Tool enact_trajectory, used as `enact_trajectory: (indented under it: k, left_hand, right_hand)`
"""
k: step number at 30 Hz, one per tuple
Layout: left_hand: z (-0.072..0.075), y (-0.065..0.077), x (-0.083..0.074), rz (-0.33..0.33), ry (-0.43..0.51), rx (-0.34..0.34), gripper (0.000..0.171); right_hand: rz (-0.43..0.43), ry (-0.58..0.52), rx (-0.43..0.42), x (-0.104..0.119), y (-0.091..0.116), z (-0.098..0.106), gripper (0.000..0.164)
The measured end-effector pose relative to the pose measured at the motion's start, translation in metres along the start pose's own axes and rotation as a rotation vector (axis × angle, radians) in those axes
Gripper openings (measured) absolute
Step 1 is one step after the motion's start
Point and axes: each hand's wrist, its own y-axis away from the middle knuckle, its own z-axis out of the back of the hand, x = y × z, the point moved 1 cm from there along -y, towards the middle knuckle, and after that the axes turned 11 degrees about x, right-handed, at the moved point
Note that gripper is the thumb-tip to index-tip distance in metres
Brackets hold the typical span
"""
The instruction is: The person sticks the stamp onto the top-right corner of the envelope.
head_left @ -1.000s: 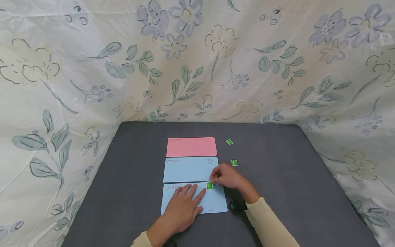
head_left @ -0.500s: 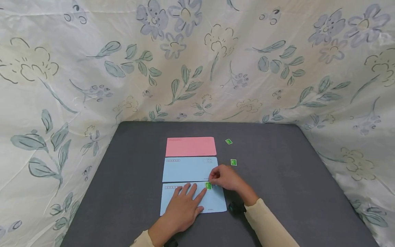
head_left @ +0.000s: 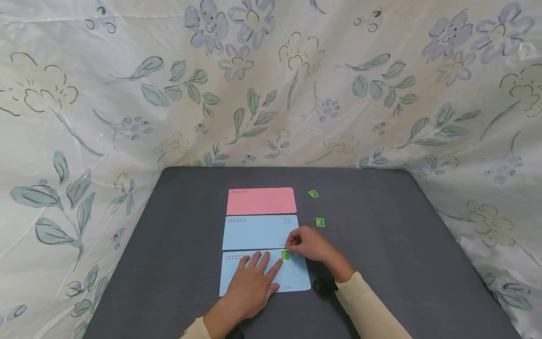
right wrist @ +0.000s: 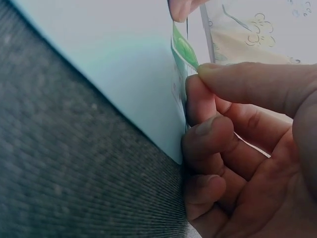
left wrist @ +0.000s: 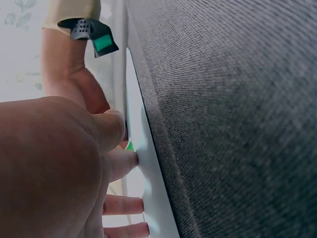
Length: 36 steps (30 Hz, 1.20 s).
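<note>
A light blue envelope (head_left: 292, 275) lies nearest the person, its left part under my left hand (head_left: 253, 286). That hand rests on the paper with fingers spread and straight. At the envelope's upper right, a green postage stamp (head_left: 285, 255) with a white border stands slightly bowed off the paper. My right hand (head_left: 311, 243) pinches one corner of the stamp (right wrist: 184, 48) between thumb and index finger, the other fingers curled under. In the right wrist view, a left fingertip (right wrist: 181, 11) is right at the stamp's opposite end.
Beyond lie a second blue envelope (head_left: 256, 234) and a pink envelope (head_left: 261, 201), lined up on the dark grey tabletop (head_left: 381, 245). Two more green stamps, a nearer stamp (head_left: 320, 222) and a farther stamp (head_left: 313, 193), lie to their right. A floral curtain (head_left: 296, 84) surrounds the table.
The hands and stamp hold nearly the same positions. The whole head view has shifted very slightly to the left.
</note>
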Motion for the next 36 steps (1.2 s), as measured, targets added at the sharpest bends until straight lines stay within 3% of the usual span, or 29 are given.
enact_trajectory:
  k: [11, 19, 36]
  left_hand:
    - [-0.0016, -0.0006, 0.0002, 0.001, 0.004, 0.002, 0.057]
    - [-0.0024, -0.0010, 0.0005, 0.006, 0.003, 0.011, 0.057]
    - [-0.0032, -0.0008, -0.0008, 0.015, 0.010, 0.039, 0.061]
  right_hand:
    - [0.023, -0.020, 0.022, -0.0021, -0.0014, 0.0050, 0.012]
    - [-0.031, 0.060, -0.007, 0.0030, -0.0050, 0.0036, 0.020]
    - [-0.071, 0.065, -0.012, 0.0076, -0.0056, 0.0009, 0.020]
